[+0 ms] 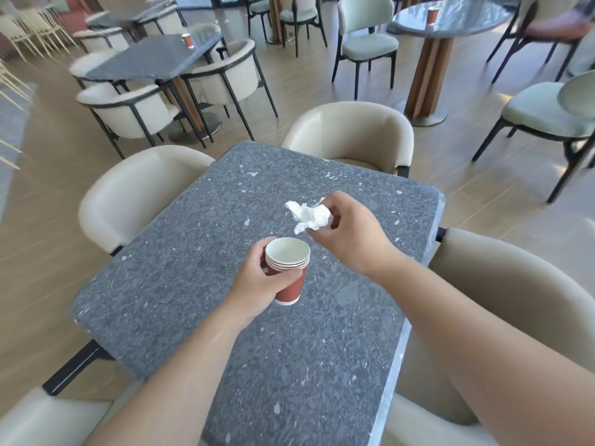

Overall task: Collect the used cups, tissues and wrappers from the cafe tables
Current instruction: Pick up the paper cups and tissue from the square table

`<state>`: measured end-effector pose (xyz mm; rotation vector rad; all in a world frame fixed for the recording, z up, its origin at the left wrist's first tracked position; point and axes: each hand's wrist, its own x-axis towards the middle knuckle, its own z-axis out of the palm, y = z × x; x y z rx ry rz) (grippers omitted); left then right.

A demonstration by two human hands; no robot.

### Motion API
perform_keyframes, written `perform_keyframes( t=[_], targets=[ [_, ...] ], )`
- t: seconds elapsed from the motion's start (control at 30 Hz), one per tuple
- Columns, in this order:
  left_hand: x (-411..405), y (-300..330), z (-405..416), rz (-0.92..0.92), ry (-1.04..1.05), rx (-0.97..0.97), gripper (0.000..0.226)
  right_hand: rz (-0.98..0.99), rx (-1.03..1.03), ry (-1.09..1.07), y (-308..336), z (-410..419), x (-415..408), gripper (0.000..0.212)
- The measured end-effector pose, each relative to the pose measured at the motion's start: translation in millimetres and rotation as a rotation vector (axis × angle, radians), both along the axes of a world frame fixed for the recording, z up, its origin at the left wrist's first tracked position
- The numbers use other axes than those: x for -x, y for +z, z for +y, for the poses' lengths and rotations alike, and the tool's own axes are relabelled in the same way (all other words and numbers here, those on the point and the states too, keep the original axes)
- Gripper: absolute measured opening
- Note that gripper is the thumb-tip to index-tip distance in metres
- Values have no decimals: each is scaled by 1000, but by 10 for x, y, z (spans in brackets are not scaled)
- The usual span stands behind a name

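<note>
While crumpled, white tissue (308, 215) nears stacked red cups (288, 272).

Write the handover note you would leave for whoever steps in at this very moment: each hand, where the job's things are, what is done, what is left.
Left hand grips a stack of nested red cups above the near table.
Right hand pinches a crumpled tissue just above and beyond the stack's mouth.
Done: several cups nested together; tissue picked up.
Left: the tissue probably goes into the top cup. A cup on the left far table and a cup on the round table remain. No wrappers visible.
</note>
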<state>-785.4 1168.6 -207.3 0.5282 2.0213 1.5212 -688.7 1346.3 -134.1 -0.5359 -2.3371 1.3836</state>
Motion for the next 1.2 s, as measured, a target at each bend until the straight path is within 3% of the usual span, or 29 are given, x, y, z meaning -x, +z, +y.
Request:
perform_keyframes(
  t=[0.1,0.2,0.33,0.47,0.6,0.83,0.97,1.07,1.2],
  targets=[
    [-92,60,-87,50,-22,-8,71,-53,175,203,217,-162,-101,19],
    [-174,122,-198,128,-75,21,71,-238,-44,299,316,-319,-146,17],
    [-276,272,-376,251,-152,40,70,-409,-262,274,400,-587,-163,22],
    [-351,410,-565,350,-211,9,70,-573,-527,313,454,-928,-131,11],
    [-355,439,-817,344,-266,-12,69,-689,-556,325,567,-1220,-119,12],
    [-225,403,-1192,261,-323,-96,68,-572,-201,289,735,-1484,-301,21],
    [-173,341,-1337,149,-315,-166,72,-455,-159,155,702,-1642,-429,28],
    [-194,298,-1395,87,-317,-213,78,-364,-147,13,622,-1722,-553,18],
    [-310,286,-1417,30,-308,-263,72,-194,60,-178,543,-1813,-815,4]
  ],
)
